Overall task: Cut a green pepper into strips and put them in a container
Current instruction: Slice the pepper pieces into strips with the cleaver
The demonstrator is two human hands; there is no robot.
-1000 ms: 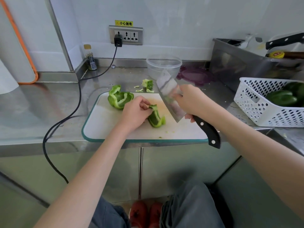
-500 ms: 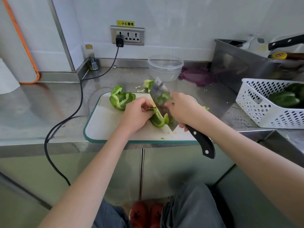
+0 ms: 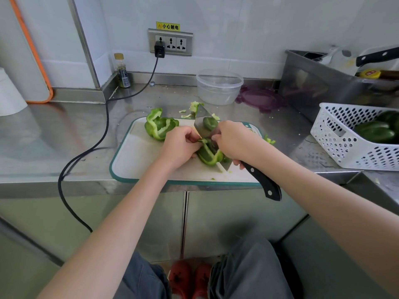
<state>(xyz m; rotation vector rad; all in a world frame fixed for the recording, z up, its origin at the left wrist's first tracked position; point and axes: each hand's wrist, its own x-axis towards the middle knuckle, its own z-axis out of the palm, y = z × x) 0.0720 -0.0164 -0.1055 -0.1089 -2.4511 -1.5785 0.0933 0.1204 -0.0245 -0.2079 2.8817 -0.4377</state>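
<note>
We're holding a green pepper piece (image 3: pixel 208 155) down on the white cutting board (image 3: pixel 138 160) with our left hand (image 3: pixel 180 146), fingers curled and pinching its far end. Our right hand (image 3: pixel 234 141) is gripping the cleaver (image 3: pixel 205 126) up near the blade, fingers wrapped round it, black riveted handle sticking out toward us; the blade is standing edge-down against the pepper piece. A second, opened-up pepper chunk (image 3: pixel 159 125) is lying on the board's far left corner. Trimmings (image 3: pixel 194 107) are sitting just past the board. The clear plastic container (image 3: pixel 219 87) is standing further back near the wall, well apart from the board, purple lid (image 3: pixel 260 98) beside it. We're reading "小心触电" on the yellow sticker (image 3: pixel 168 26) above the wall socket (image 3: pixel 170 42). The small bottle's (image 3: pixel 123 71) label is too small to read. More whole peppers (image 3: pixel 374 131) are lying in the white basket (image 3: pixel 336 139) on the right.
</note>
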